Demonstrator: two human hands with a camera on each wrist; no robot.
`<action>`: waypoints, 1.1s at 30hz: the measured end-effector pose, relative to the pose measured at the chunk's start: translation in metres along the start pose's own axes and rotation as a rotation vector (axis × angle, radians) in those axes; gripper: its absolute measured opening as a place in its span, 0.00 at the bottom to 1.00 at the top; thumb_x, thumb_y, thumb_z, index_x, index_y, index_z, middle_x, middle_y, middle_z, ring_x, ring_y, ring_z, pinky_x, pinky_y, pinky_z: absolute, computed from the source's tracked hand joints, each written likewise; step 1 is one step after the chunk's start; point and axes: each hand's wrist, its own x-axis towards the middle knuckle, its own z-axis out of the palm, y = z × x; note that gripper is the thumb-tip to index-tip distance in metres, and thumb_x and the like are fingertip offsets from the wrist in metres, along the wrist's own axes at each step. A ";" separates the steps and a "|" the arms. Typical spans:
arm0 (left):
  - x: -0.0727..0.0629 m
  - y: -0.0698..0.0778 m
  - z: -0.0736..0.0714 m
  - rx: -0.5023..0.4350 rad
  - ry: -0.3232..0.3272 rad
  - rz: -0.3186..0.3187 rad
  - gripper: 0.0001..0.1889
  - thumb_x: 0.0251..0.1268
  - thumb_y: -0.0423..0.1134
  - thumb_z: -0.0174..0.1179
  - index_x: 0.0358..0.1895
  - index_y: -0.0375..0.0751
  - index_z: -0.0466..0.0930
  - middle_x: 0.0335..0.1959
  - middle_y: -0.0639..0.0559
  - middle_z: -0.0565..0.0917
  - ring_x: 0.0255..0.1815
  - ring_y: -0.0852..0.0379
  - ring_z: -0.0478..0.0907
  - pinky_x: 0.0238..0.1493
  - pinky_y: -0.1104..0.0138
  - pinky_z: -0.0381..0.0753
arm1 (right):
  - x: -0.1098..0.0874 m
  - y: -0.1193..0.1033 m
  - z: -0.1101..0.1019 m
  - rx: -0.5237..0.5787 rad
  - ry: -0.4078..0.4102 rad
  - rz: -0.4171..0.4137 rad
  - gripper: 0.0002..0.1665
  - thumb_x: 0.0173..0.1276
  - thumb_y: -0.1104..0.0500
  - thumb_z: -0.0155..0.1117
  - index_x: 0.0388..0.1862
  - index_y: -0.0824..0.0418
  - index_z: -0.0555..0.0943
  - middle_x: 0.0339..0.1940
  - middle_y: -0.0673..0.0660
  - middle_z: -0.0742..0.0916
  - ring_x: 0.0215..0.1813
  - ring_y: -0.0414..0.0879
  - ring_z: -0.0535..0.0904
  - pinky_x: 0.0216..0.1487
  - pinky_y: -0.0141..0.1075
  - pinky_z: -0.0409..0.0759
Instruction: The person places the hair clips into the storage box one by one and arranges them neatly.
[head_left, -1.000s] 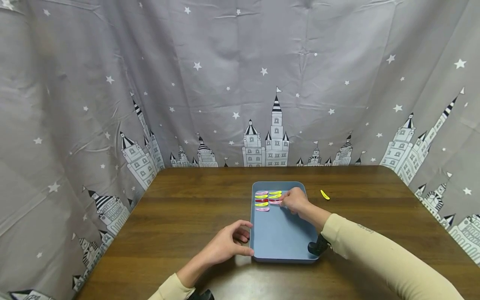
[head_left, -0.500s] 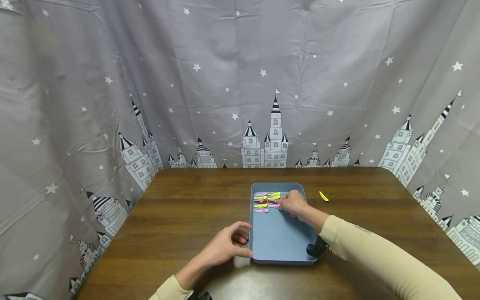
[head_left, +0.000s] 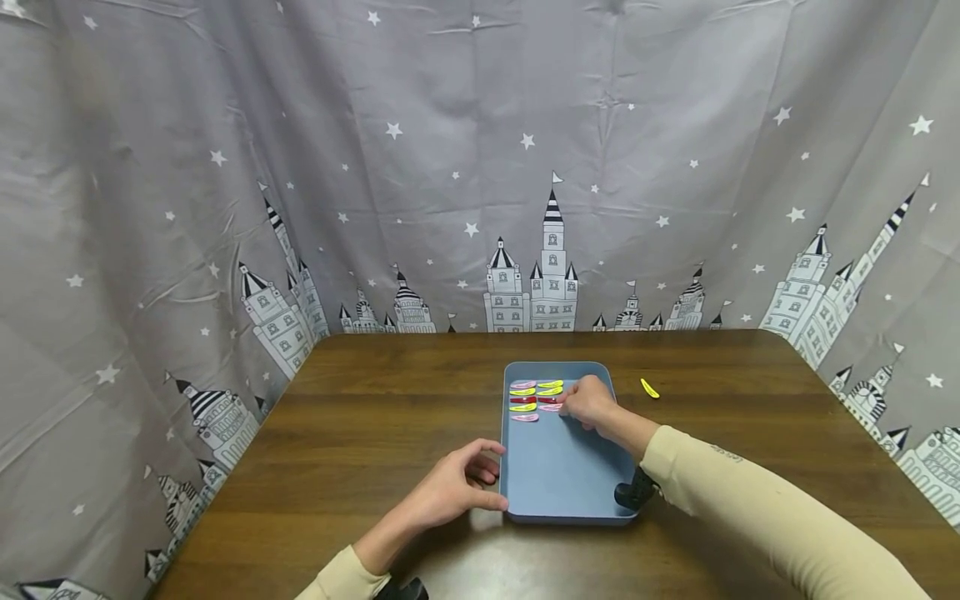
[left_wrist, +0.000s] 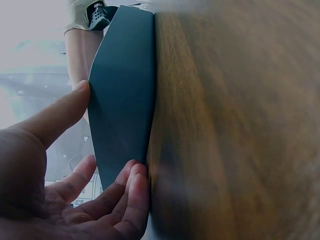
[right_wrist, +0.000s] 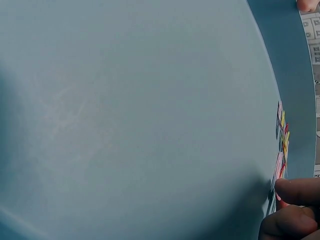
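Observation:
A blue-grey tray (head_left: 570, 475) holds two columns of snap hair clips. In its left column lie pink, yellow and red clips, with a pink hair clip (head_left: 525, 418) lowest. The right column has two yellow clips, a red hair clip (head_left: 547, 400) and a pink hair clip (head_left: 550, 407) nearest me. My right hand (head_left: 590, 402) pinches this pink clip by its right end, close over the tray floor; the fingers hide that end. At the tray's left wall (left_wrist: 122, 90), my left hand (head_left: 453, 486) touches with thumb at the rim and fingers loosely bent along the side.
A single yellow hair clip (head_left: 649, 389) lies on the wooden table (head_left: 390, 400) to the right of the tray. Behind the table hangs a grey curtain (head_left: 420, 167) printed with castles and stars. A black wrist device (head_left: 636, 492) overlaps the tray's right edge.
The pink clip in my right hand has shifted slightly toward me, showing more of the red clip above it. My left hand stays at the tray's wall.

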 end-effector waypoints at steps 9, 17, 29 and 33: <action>0.001 0.000 0.001 0.003 -0.002 0.000 0.33 0.51 0.40 0.78 0.62 0.43 0.75 0.46 0.45 0.83 0.47 0.52 0.80 0.48 0.64 0.79 | 0.000 0.000 -0.001 0.021 -0.004 0.001 0.06 0.65 0.66 0.68 0.41 0.65 0.87 0.41 0.58 0.85 0.15 0.41 0.59 0.21 0.32 0.64; 0.000 -0.002 0.000 -0.003 -0.006 -0.006 0.33 0.52 0.39 0.78 0.62 0.41 0.75 0.46 0.44 0.82 0.47 0.52 0.80 0.46 0.67 0.80 | 0.001 -0.002 0.000 0.017 -0.002 0.000 0.07 0.65 0.66 0.69 0.42 0.64 0.87 0.47 0.60 0.85 0.15 0.41 0.61 0.21 0.32 0.63; 0.001 -0.002 -0.001 0.002 -0.006 -0.006 0.33 0.52 0.39 0.78 0.62 0.43 0.75 0.46 0.45 0.82 0.47 0.52 0.80 0.47 0.66 0.80 | 0.000 -0.002 0.000 0.016 0.006 -0.025 0.06 0.64 0.67 0.69 0.40 0.66 0.86 0.42 0.60 0.83 0.15 0.42 0.62 0.19 0.31 0.61; 0.000 -0.002 0.000 -0.001 -0.010 -0.006 0.33 0.52 0.39 0.78 0.63 0.43 0.75 0.46 0.45 0.82 0.48 0.52 0.80 0.47 0.66 0.80 | 0.001 -0.001 0.000 0.012 0.012 -0.028 0.05 0.64 0.68 0.69 0.39 0.66 0.86 0.42 0.60 0.83 0.16 0.42 0.61 0.19 0.31 0.61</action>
